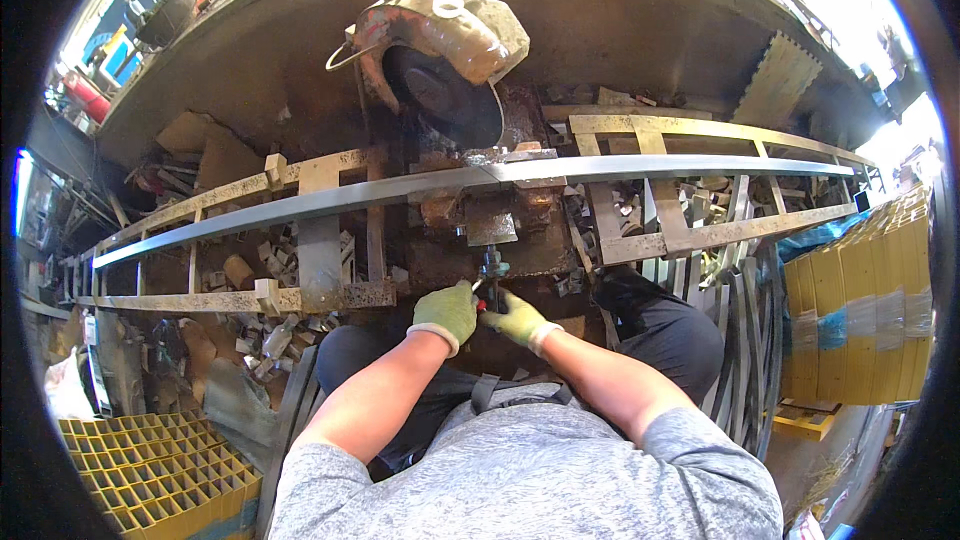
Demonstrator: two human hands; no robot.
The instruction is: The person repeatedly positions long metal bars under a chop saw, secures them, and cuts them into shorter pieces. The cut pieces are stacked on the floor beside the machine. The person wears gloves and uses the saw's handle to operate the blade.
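My left hand (445,316), in a yellow-green work glove, is closed on the vise handle near its thin metal bar. Gloved alike, my right hand (520,322) closes round the same handle beside a small red piece (482,306). The handle's screw (493,262) runs forward into the vise (492,228). A long grey metal bar (380,190) lies crosswise through the vise. Beyond it hangs a cut-off saw with a dark disc (440,90) under a worn orange and tan guard (470,45). My fingertips are partly hidden.
Slatted metal stands (650,240) flank the vise, with metal offcuts (270,340) heaped below. Long metal lengths (745,330) lean by my right knee. Bundled yellow pieces (860,300) are stacked at right; more yellow tube ends (160,470) sit at lower left.
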